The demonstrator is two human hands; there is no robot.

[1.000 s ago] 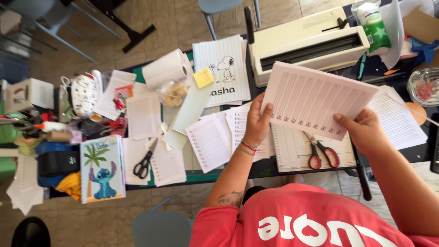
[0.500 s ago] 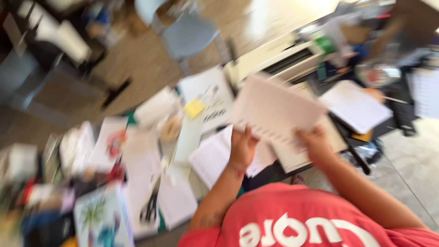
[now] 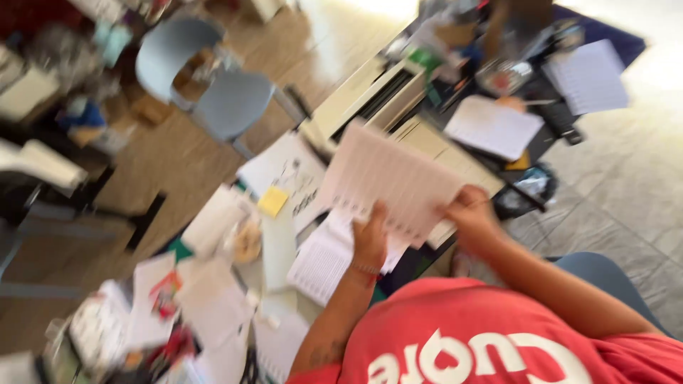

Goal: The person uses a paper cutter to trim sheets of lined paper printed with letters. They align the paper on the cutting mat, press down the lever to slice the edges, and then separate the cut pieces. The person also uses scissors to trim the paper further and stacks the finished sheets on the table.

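Gripping a lined sheet [image 3: 388, 181] at its 6 and 4 o'clock edges, left hand [image 3: 371, 238] and right hand [image 3: 471, 211] hold it above the cluttered table [image 3: 279, 256].

Papers [image 3: 213, 306] crowd the table [image 3: 281, 249]; floor [image 3: 612, 178] rightward open

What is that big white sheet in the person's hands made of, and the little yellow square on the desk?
The big white lined sheet looks like thin matte paper: it is flat, pale and printed with rows. The left hand and right hand hold its lower edge. The small yellow square is probably a paper sticky note; blur hides detail.
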